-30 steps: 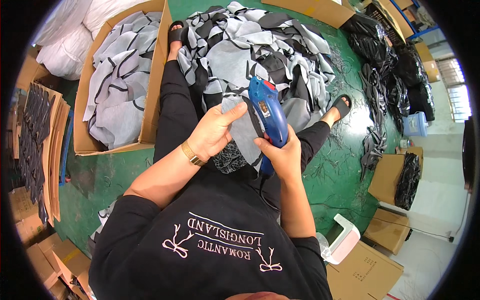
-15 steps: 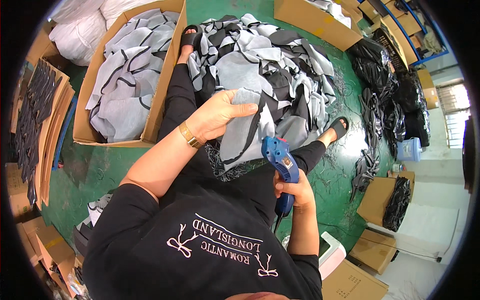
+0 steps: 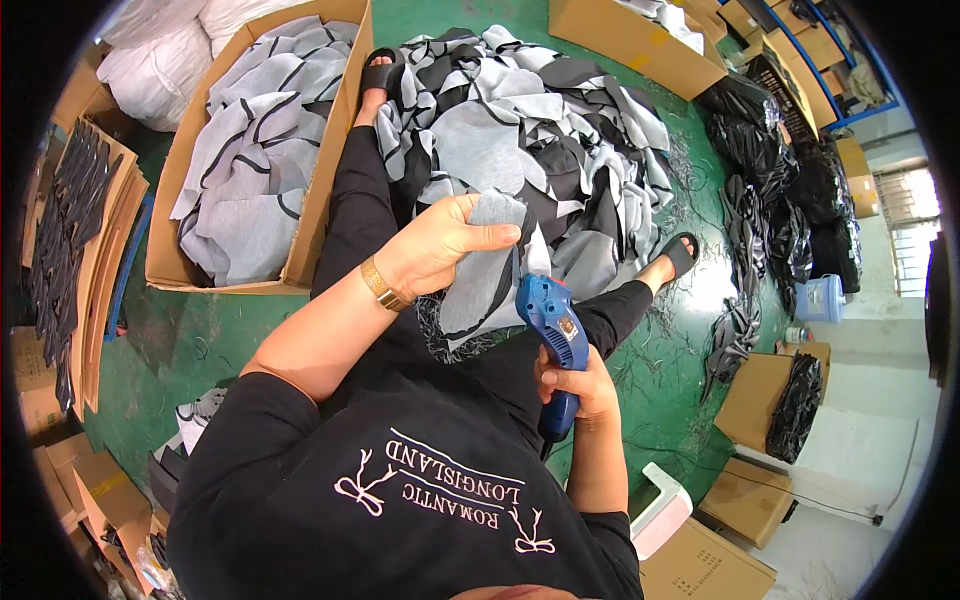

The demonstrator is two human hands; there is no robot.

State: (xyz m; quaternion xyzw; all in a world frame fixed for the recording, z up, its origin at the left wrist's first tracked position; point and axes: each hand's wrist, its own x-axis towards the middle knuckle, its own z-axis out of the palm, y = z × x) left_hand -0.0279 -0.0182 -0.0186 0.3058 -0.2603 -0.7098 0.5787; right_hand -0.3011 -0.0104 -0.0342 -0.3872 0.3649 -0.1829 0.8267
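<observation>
My left hand (image 3: 440, 248) pinches a grey fabric piece (image 3: 478, 285) with a black edge strip, thumb on top and fingers behind it. The piece hangs over my lap between my spread legs. My right hand (image 3: 584, 384) is wrapped round a blue electric cutter (image 3: 556, 325) with a vented body. Its head sits at the right edge of the fabric, close to the black strip. A thin tip seems to reach up along that edge; whether it touches the cloth I cannot tell.
Beyond my lap, a large heap of grey and black fabric pieces (image 3: 560, 140) covers the floor between my feet. A carton (image 3: 300, 255) full of similar pieces stands at left. Thread scraps (image 3: 690, 165) litter the green floor. Black plastic bags (image 3: 820, 190) and a blue bucket (image 3: 820, 299) are at right.
My right hand has brought the cutter slightly left and up against the fabric's edge. My left hand has lowered a little, and the fabric's top end has shifted with it.
</observation>
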